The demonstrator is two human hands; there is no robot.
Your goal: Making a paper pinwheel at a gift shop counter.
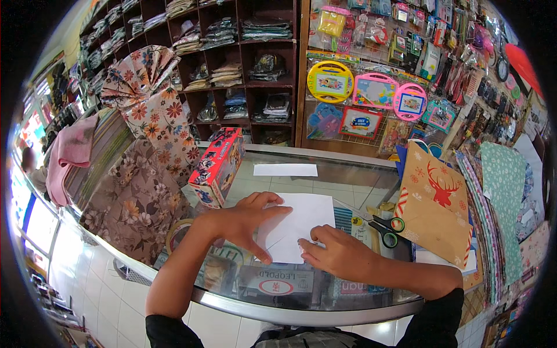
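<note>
A white sheet of paper [300,217] with a crease near its lower left lies on the glass counter. My left hand [252,222] rests on its left side, thumb and fingers spread. My right hand [328,250] is at the sheet's lower right edge with its fingers bent; whether it pinches something small there cannot be told. A narrow white paper strip [285,169] lies beyond the sheet. To the right are black-handled scissors [378,224], their blades pointing towards the sheet. A red toy box [217,167] stands behind my left hand.
A tape roll [176,235] lies beside my left forearm. Floral fabric [135,204] covers the counter's left part. Brown paper bags with a reindeer print [435,204] and rolled patterned sheets [483,226] are at the right. Shelves of packed clothes [265,69] and hanging toys stand behind.
</note>
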